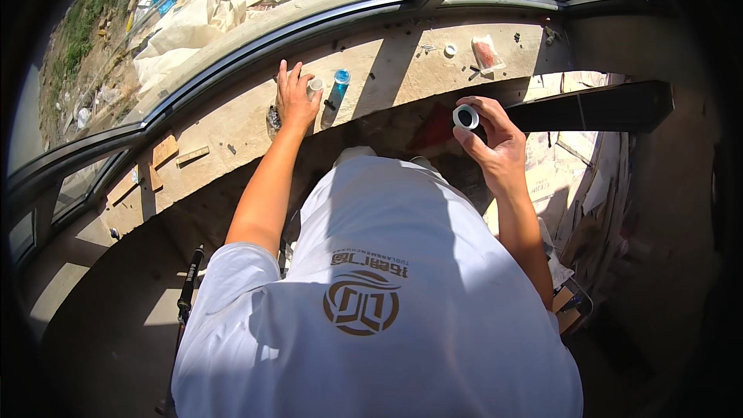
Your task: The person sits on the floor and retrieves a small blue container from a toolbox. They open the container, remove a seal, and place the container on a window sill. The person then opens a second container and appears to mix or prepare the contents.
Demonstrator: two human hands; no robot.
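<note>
At the sill, my left hand [294,101] has its thumb and index finger closed around a small pale, round-topped container [315,86]; its other fingers stretch outward. A clear bottle with blue liquid [341,77] stands just right of it, apart from the hand. By the wrist lies a small dark, glinting item [273,120], partly hidden. My right hand [495,139] is raised on the right, its fingers wrapped round a short cylinder with a white ring-shaped rim [465,116] and a dark inside. The hand hides most of its body.
The curved concrete sill [224,120] runs below a dark window frame [309,37]. On it lie a white cap [450,50], a clear packet with reddish contents [487,54] and wooden blocks [165,151]. A dark panel [588,108] juts in from the right. A black pole [190,282] stands at lower left.
</note>
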